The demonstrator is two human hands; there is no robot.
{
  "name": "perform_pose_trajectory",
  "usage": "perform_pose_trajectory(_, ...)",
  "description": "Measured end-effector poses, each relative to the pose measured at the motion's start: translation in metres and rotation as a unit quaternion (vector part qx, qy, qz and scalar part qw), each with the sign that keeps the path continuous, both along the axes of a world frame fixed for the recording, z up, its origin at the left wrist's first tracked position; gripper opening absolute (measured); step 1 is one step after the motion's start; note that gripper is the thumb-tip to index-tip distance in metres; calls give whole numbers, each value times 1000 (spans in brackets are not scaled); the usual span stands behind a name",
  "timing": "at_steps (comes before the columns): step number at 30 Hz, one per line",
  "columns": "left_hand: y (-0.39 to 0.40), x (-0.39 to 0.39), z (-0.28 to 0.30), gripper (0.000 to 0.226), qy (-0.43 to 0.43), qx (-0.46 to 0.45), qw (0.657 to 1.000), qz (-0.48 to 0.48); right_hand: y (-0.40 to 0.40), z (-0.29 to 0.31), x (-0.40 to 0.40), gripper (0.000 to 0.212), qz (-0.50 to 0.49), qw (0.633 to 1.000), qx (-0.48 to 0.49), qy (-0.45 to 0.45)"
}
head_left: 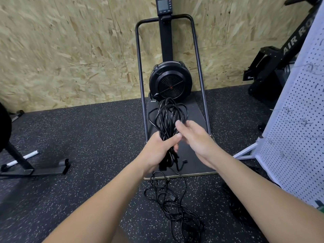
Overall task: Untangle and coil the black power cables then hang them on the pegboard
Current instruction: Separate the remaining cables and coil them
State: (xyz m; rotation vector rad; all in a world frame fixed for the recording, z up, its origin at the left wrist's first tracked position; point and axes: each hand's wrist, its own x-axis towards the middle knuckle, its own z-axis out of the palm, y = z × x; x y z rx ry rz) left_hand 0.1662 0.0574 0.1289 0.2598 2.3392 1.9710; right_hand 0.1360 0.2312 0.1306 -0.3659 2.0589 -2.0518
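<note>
My left hand [160,149] is wrapped tight around the middle of a bundle of black cable [167,118], fingers and thumb curled round the gathered strands. The loops stand up above my fist, and a few ends and a plug dangle just below it. My right hand [192,137] sits just beside the bundle with its fingers loosely extended, the tips reaching toward the loops; I can't tell whether they are touching a strand, and it has hold of nothing that I can see. More cable [175,202] lies in a loose tangle on the speckled floor [87,137] below my arms.

I judge I'm in the coiling step, with the loops in my fist uneven. Next I'd need my right hand to pick up slack and lay tidy turns into my left. The white pegboard [298,120] stands near on my right, its hooks waiting; hanging isn't started yet.
</note>
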Motion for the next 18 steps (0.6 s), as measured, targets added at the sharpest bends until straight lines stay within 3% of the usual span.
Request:
perform_pose_trajectory(4, 2, 7, 1, 28, -29, -3, 996, -80, 3, 11, 1, 52, 39, 987, -149, -52)
perform_pose_trajectory(6, 6, 11, 2, 33, -32, -17, 994, -104, 7, 14, 0, 42, 31, 982, -170, -74)
perform_pose_trajectory(9, 9, 14, 2, 45, -38, -13, 992, -119, 13, 13, -5, 48, 13, 979, -192, -72)
perform_pose_trajectory(12, 8, 12, 0, 44, -68, 12, 989, -133, 13, 10, -8, 40, -20, 979, -196, -51)
perform_pose_trajectory(15, 4, 11, -3, 41, -112, 83, 976, -164, 17, 12, -9, 31, 34, 973, -226, -43)
perform_pose_trajectory(18, -3, 8, -3, 41, -114, 82, 970, -198, 18, 16, -10, 31, 51, 975, -215, -19)
